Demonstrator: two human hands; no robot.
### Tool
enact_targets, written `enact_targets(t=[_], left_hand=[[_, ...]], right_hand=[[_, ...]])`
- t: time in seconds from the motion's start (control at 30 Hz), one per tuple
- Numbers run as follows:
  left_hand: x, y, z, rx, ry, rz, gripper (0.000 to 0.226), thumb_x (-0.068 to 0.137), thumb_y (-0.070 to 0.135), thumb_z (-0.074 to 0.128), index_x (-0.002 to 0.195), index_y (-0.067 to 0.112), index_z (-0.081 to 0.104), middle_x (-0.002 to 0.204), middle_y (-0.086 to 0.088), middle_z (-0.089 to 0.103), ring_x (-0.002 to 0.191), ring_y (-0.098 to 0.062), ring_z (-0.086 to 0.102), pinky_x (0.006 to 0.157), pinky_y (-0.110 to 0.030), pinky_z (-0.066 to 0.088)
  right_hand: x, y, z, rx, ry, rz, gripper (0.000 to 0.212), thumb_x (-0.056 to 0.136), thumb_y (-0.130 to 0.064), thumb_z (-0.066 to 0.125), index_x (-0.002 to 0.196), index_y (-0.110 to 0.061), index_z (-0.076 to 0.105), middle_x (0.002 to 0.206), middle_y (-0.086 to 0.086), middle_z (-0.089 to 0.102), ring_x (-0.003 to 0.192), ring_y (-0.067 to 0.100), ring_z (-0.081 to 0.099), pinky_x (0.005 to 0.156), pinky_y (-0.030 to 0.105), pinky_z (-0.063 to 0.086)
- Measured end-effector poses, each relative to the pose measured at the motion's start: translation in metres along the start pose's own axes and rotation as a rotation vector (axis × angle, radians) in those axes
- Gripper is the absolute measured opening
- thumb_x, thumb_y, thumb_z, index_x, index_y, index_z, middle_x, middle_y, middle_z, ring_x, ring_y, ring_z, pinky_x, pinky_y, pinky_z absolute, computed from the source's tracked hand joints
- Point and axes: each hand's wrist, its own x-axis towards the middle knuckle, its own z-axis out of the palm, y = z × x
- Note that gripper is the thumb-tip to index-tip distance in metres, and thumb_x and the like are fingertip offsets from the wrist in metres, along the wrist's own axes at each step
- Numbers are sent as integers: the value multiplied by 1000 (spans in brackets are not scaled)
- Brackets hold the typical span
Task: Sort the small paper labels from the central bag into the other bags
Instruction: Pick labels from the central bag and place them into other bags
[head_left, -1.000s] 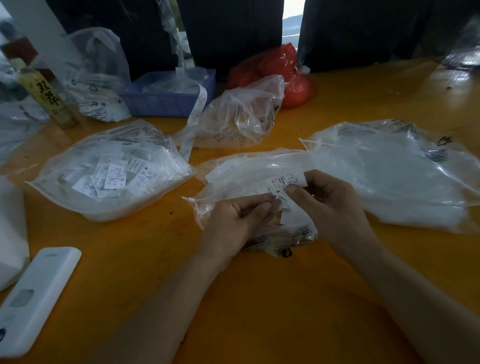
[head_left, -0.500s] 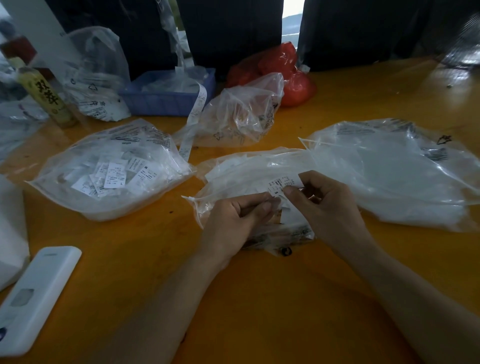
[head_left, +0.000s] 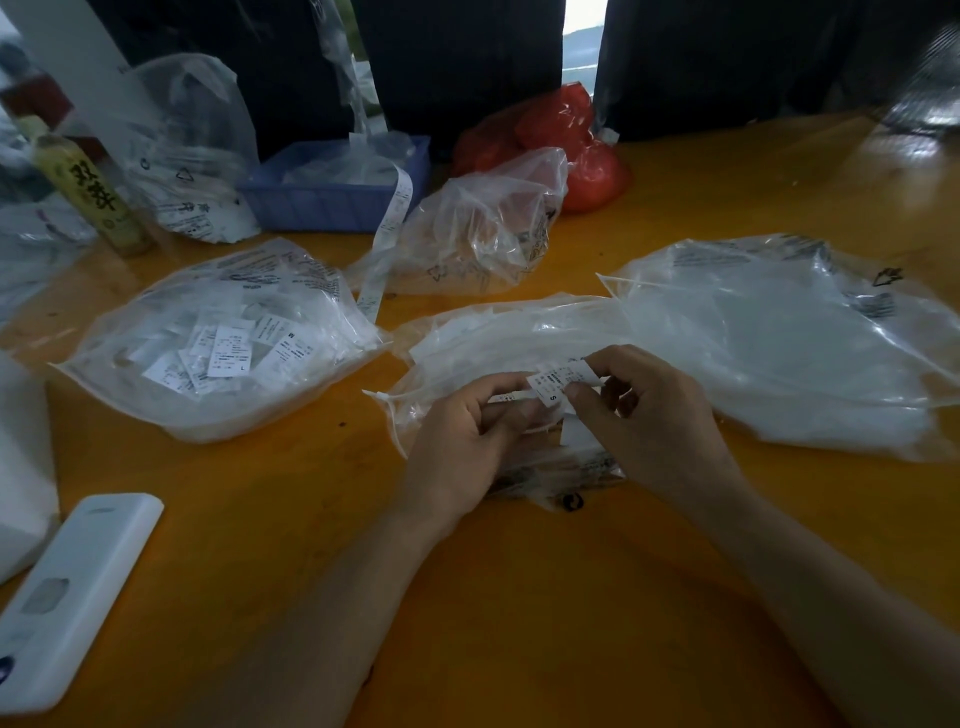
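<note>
My right hand (head_left: 652, 415) pinches label (head_left: 558, 382), print up to read size. Left hand (head_left: 467, 436) pinches more labels over central bag (head_left: 483, 338) beneath. Destination bags (head_left: 218, 338) flank grip.

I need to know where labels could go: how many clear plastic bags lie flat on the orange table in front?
3: central bag under the hands, left bag, right bag. More bags stand behind; others may be hidden.
</note>
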Motion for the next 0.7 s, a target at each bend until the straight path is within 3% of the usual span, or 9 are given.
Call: enact_targets(t=[0.1,0.2,0.33,0.43,0.57,0.7], left_hand=[[-1,2,0,66,-10,18,27,89,52,66,114,44,62,96,24,80,95,2,76,79,-12,55],[-1,3,0,83,2,40,23,89,52,65,111,46,63,93,30,77,93,8,74,73,-5,50],[0,0,-2,44,26,40,18,102,30,67,116,41,66,99,18,81,96,-1,77,76,-12,56],[0,0,-3,69,26,35,18,104,29,64,118,39,66,99,18,81,95,0,76,77,-14,57],[0,0,-1,92,19,23,11,102,30,65,111,37,68,98,18,81,91,1,77,74,-11,56],[-1,2,-1,92,63,47,12,100,31,70,105,41,70,96,19,80,89,1,76,77,-13,57]], right_hand=[[-1,-1,0,-2,15,-17,3,97,-21,68,98,-21,65,84,-23,53,77,-4,56,63,6,39],[0,0,0,-13,27,-16,2,97,-23,67,97,-23,65,84,-24,54,76,-4,56,61,6,39],[1,2,-1,-63,3,-18,5,96,-22,68,96,-26,65,85,-24,54,74,-2,56,59,8,36],[1,2,-1,-69,-25,-39,17,95,-21,70,92,-33,58,82,-23,53,77,-1,57,57,9,40],[-1,4,3,-83,-69,-47,6,96,-26,69,100,-27,65,80,-24,53,86,-4,55,65,6,45],[-2,1,4,98,58,-13,21,97,-25,68,114,-31,58,88,-22,60,81,-4,60,65,7,46]])
